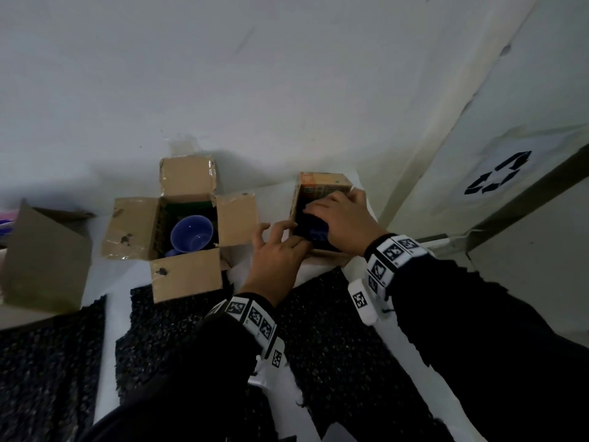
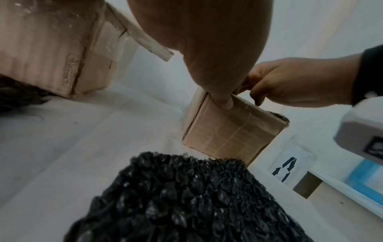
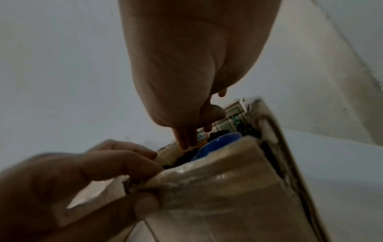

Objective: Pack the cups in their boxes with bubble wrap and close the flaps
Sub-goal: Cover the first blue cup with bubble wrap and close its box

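Note:
A small cardboard box [image 1: 322,184] stands at the back right of the table. Inside it sits a blue cup [image 3: 219,142] with black bubble wrap [image 3: 182,161] around it. My right hand [image 1: 318,212] reaches into the box from above, and its straight fingers [image 3: 185,139] press on the wrap beside the cup. My left hand [image 1: 282,232] pinches the box's near left wall [image 3: 186,176], with its thumb [image 2: 226,102] outside. A second blue cup [image 1: 191,235] lies in a larger open box [image 1: 134,228] to the left, all of its flaps spread out.
Sheets of black bubble wrap [image 1: 334,330] cover the white table [image 1: 110,346] near me. Another cardboard box [image 1: 44,260] stands at the far left. A white bin with a recycling sign [image 1: 497,173] is at the right, and a wall is close behind the boxes.

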Motion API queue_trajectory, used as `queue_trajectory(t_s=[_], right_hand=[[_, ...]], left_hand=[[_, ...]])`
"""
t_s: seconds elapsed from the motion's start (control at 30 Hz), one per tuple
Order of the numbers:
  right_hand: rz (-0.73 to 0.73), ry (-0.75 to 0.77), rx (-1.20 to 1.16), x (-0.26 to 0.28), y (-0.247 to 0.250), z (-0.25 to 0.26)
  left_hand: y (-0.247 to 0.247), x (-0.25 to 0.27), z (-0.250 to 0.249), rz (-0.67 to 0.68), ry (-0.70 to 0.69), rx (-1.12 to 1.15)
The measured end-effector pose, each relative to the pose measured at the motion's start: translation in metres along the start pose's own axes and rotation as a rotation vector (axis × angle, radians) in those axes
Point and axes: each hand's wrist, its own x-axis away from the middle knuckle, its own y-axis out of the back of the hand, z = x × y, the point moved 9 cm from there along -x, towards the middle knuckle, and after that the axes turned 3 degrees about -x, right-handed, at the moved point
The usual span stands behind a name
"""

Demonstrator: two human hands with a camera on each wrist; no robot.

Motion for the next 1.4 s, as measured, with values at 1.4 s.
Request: queue_trajectory(t_s=[1.4], right_hand=[[-0.205,-0.266,-0.668,0.137,0.023,-0.009]], left_hand=[[0.032,0.046,-0.012,0.661,0.212,0.421]])
